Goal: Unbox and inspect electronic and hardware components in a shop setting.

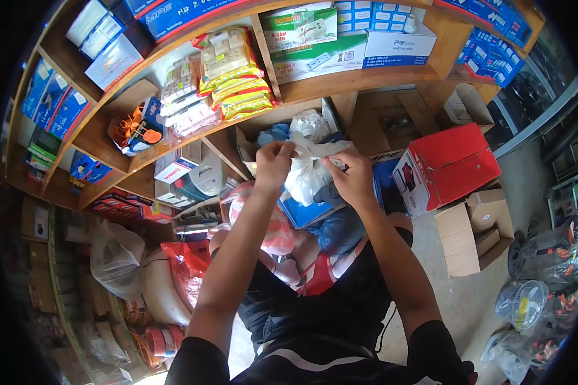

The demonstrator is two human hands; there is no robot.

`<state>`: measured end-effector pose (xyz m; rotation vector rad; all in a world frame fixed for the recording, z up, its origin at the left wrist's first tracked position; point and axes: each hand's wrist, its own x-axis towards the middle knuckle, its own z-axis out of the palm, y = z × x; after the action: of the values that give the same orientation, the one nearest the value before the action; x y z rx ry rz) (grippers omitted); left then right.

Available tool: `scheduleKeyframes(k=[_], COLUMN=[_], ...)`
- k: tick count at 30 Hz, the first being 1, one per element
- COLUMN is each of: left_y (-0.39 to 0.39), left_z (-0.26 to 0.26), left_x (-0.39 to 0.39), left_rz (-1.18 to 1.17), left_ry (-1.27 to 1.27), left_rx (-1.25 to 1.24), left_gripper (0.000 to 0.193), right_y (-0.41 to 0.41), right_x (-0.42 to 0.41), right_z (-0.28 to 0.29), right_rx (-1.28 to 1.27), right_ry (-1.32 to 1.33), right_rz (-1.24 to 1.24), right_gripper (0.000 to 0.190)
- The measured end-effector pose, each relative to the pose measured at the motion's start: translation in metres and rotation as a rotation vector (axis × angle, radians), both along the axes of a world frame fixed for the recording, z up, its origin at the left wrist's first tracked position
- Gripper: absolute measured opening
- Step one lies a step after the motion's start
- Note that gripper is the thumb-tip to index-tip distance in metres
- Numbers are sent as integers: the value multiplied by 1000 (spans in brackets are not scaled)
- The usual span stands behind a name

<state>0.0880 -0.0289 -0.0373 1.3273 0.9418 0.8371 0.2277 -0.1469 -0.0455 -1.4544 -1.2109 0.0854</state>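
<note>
Both hands are at the twisted neck of a white plastic bag [303, 179], which hangs between them near the centre of the view. My left hand [275, 162] pinches the bag's upper plastic between thumb and fingers. On the right side of the knot, my right hand [349, 174] grips another part of the plastic with thumb and forefinger. Behind the bag lies a second whitish plastic bag [310, 124], beside a blue bag [273, 134]. Below it is a blue box [301, 211]. What the held bag contains is hidden.
Wooden shelves [337, 83] with boxed electrical goods and yellow-red packets [243, 98] curve across the front. At right stand a red box [455, 163], an open cardboard box [455, 236] and wrapped fans [525, 303]. A blue plastic bag [339, 231] and a red-striped bag [274, 226] lie near the knees.
</note>
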Motion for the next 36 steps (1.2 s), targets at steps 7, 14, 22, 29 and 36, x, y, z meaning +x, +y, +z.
scheduleKeyframes(k=[7,14,22,29,36], left_y=[21,68,66,94,105], left_z=[-65,-131,-107,-84,-99], left_x=[21,-20,-6,59,109], left_rz=[236,374,168,367,262], left_ry=[49,279,-161,406,1003], left_rx=[-298,-169,-448,90,418], left_gripper=[17,21,27,28,27], right_y=[5,-17,-24,-14,-13], right_x=[32,69,60,14,-14], right_z=[-60,-106,-115,-69,-94], right_rx=[-152,-421,-194,-158,-91], right_ry=[144,220,341,95,668], right_rz=[-91,-120,34,267,335], right_gripper=[21,27,9,9,15])
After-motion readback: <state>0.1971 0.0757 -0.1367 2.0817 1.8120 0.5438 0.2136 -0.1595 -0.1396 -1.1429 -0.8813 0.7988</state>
